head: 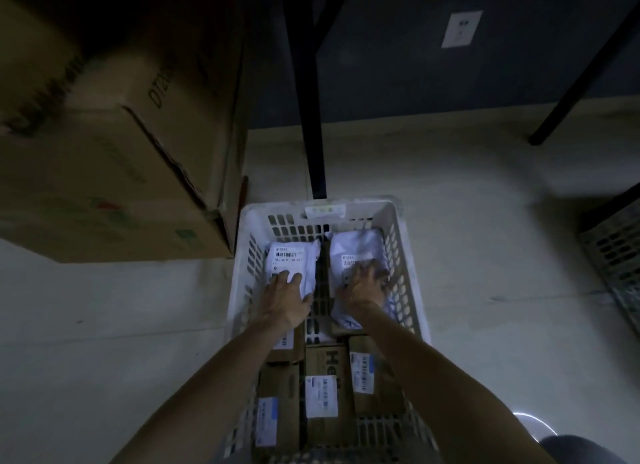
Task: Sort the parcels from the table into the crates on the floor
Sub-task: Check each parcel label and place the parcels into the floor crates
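Currently left hand [285, 295] lies flat, fingers spread, on the left white mailer [292, 255]. Right hand [363, 290] is motion-blurred but looks spread flat on the right white mailer [353, 247]. Neither hand is gripping. Both mailers sit side by side at the far end of the white crate [277, 209], labels up. Suggest pressing them flat with barcodes up, clear of the cardboard parcels [320, 391] at the near end. Mailers look soft, glossy, slightly puffed.
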